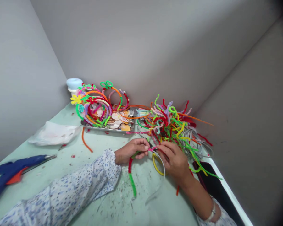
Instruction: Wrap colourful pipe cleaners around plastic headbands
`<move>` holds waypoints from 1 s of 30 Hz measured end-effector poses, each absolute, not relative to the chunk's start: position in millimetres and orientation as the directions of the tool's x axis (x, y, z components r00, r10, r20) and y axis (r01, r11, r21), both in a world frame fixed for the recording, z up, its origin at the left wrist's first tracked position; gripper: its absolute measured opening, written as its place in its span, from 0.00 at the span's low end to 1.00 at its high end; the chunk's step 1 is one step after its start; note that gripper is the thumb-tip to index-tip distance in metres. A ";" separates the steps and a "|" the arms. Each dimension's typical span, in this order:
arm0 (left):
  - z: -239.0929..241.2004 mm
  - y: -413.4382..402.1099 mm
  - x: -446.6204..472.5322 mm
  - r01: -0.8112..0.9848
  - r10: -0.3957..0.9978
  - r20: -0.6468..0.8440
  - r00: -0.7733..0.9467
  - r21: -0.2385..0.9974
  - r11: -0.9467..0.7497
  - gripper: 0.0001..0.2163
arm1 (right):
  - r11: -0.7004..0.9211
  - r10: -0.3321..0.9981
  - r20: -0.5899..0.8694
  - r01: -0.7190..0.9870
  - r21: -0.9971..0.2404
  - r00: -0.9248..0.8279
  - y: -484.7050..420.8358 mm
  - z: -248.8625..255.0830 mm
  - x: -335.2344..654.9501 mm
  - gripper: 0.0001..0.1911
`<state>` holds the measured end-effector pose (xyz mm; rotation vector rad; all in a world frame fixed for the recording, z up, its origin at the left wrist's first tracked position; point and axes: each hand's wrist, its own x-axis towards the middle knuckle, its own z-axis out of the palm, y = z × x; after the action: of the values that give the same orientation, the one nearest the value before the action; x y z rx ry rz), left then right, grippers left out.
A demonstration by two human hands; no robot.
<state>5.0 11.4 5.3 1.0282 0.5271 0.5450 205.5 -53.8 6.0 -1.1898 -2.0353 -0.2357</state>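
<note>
My left hand (132,150) pinches the top of a headband (131,175) wrapped in red and green fuzzy wire. My right hand (174,158) is closed beside it, fingers pinched on a pink fuzzy wire (153,148) at the band's top. A yellow wire loop (155,164) and a bare clear band (160,185) lie under the right hand. A heap of loose coloured fuzzy wires (172,124) sits just behind both hands.
A metal tray (108,129) holds finished decorated headbands (96,105) and shell-like pieces. A blue glue gun (14,171) lies at the left, a crumpled plastic bag (53,133) behind it. Grey walls enclose the pale green table (108,201); a dark object (212,182) is at right.
</note>
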 end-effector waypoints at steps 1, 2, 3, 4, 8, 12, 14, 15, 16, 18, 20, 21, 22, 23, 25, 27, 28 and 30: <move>4.8 11.5 5.6 -0.178 0.667 -0.147 0.730 0.902 0.394 0.10 | 0.523 0.676 0.706 0.812 -0.260 -0.210 -53.6 6.1 205.9 0.11; 4.1 11.6 6.2 -0.176 0.684 -0.145 0.715 0.910 0.376 0.10 | 0.504 0.683 0.717 0.801 -0.323 -0.141 -53.8 6.5 206.0 0.10; 3.2 11.7 6.7 -0.169 0.696 -0.142 0.704 0.918 0.359 0.11 | 0.489 0.696 0.714 0.780 -0.390 -0.079 -54.5 7.1 205.5 0.08; 2.4 11.8 7.3 -0.162 0.705 -0.138 0.696 0.926 0.340 0.11 | 0.473 0.720 0.693 0.750 -0.462 -0.028 -55.4 8.0 204.5 0.07; 0.1 11.0 8.8 -0.145 0.713 -0.106 0.693 0.949 0.282 0.11 | 0.268 0.942 0.333 0.537 -0.800 0.026 -58.3 10.2 194.9 0.11; 1.4 9.1 9.0 -0.119 0.705 -0.087 0.704 0.964 0.238 0.11 | 0.055 0.998 0.053 0.336 -0.940 -0.014 -57.5 9.9 185.6 0.14; 2.3 8.1 9.3 -0.107 0.697 -0.079 0.712 0.970 0.220 0.10 | 0.024 0.999 0.016 0.289 -0.957 -0.029 -56.7 9.1 183.9 0.13; 2.6 7.7 9.4 -0.103 0.695 -0.077 0.715 0.971 0.213 0.10 | 0.014 1.000 0.006 0.276 -0.961 -0.029 -56.4 8.5 183.7 0.13; 2.7 7.4 9.7 -0.100 0.694 -0.075 0.716 0.973 0.208 0.10 | 0.004 1.000 -0.001 0.268 -0.963 -0.022 -56.2 7.7 183.6 0.12; 2.5 6.8 10.0 -0.095 0.695 -0.068 0.716 0.977 0.193 0.11 | -0.009 1.000 -0.009 0.258 -0.966 0.001 -55.8 6.1 183.4 0.12; 1.9 6.4 10.1 -0.083 0.695 -0.056 0.716 0.983 0.165 0.12 | -0.008 1.000 -0.004 0.245 -0.970 0.017 -55.7 5.1 182.9 0.12; 1.4 6.3 10.1 -0.072 0.694 -0.054 0.718 0.986 0.151 0.12 | -0.005 1.000 0.001 0.236 -0.972 0.022 -55.7 5.2 182.6 0.12; 1.0 6.2 10.0 -0.060 0.693 -0.052 0.719 0.989 0.137 0.13 | -0.002 1.000 0.004 0.226 -0.974 0.023 -55.8 5.6 182.3 0.12; 0.5 6.1 9.9 -0.048 0.693 -0.053 0.719 0.991 0.126 0.13 | -0.001 1.000 0.005 0.216 -0.976 0.026 -56.1 6.4 182.1 0.13; 0.1 6.0 9.9 -0.030 0.696 -0.057 0.715 0.993 0.112 0.14 | -0.002 0.999 0.005 0.200 -0.980 0.036 -56.8 8.6 182.2 0.14; 0.7 5.6 10.0 -0.022 0.700 -0.056 0.711 0.994 0.103 0.14 | -0.004 0.999 0.005 0.192 -0.981 0.047 -57.6 10.6 182.6 0.14; 1.5 5.3 10.1 -0.018 0.700 -0.057 0.712 0.995 0.100 0.14 | -0.007 0.999 0.003 0.190 -0.982 0.054 -58.0 11.2 182.9 0.15; 3.7 4.5 10.5 -0.008 0.697 -0.064 0.715 0.995 0.100 0.14 | -0.024 0.997 -0.012 0.181 -0.983 0.071 -58.3 11.8 183.3 0.15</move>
<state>10.5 4.5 3.7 1.3879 0.6212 0.5737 183.3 -58.3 11.8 -1.3882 -1.2803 1.0785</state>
